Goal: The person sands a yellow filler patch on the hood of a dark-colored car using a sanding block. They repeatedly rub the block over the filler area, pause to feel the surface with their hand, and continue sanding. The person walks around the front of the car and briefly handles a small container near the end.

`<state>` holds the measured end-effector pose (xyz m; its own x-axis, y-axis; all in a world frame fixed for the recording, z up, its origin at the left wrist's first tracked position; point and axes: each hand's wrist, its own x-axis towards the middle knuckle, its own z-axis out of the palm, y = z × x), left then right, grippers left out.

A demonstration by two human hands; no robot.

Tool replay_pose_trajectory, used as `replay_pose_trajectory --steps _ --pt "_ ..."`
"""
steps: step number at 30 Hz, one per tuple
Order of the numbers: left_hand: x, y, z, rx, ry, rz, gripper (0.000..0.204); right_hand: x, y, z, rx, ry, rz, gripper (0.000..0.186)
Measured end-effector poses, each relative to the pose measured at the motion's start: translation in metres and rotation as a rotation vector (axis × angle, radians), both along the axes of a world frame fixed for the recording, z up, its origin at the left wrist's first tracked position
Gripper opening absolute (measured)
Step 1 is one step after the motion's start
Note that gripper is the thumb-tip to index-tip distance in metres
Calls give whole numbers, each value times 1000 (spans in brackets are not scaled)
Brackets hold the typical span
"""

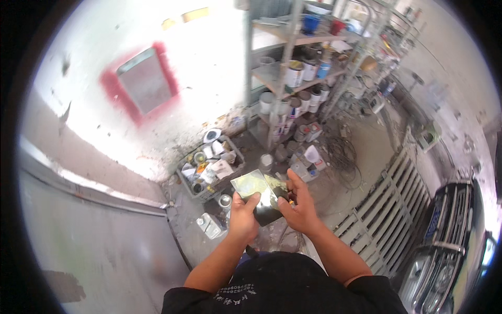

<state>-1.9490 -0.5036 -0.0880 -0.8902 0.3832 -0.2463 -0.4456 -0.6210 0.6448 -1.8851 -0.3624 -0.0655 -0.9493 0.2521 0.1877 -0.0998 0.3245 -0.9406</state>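
Note:
In front of my body, both hands hold thin, flat, glossy pieces that overlap. One is a pale yellow-green sheet (249,182); the other is a dark shiny sheet (270,213) with bright reflections. My left hand (243,219) pinches their left side, its thumb lying on top. On the right side, my right hand (300,208) grips the dark sheet with its thumb, while its index finger sticks out along the far edge. How many sheets there are in all I cannot tell, and the fingers underneath are hidden.
Beyond my hands is a grey crate (206,194) full of cans and scraps. Metal shelving (285,68) with paint cans stands behind. A white jug (210,226) is on the floor left of me. To the right lie coiled cable (340,153), a floor grating (374,206) and a vehicle's grille (444,225).

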Motion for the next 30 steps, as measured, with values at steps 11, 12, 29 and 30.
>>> replay_pose_trajectory --steps 11,12,29,30 --pt "110 138 45 37 192 -173 34 158 116 8 -71 267 -264 61" --pt "124 149 50 24 203 -182 34 174 124 7 -37 276 -260 61" --pt "262 262 79 7 291 -536 36 329 198 46 -502 400 -380 75" --pt "265 265 78 13 299 -551 35 332 201 46 -543 405 -387 74"
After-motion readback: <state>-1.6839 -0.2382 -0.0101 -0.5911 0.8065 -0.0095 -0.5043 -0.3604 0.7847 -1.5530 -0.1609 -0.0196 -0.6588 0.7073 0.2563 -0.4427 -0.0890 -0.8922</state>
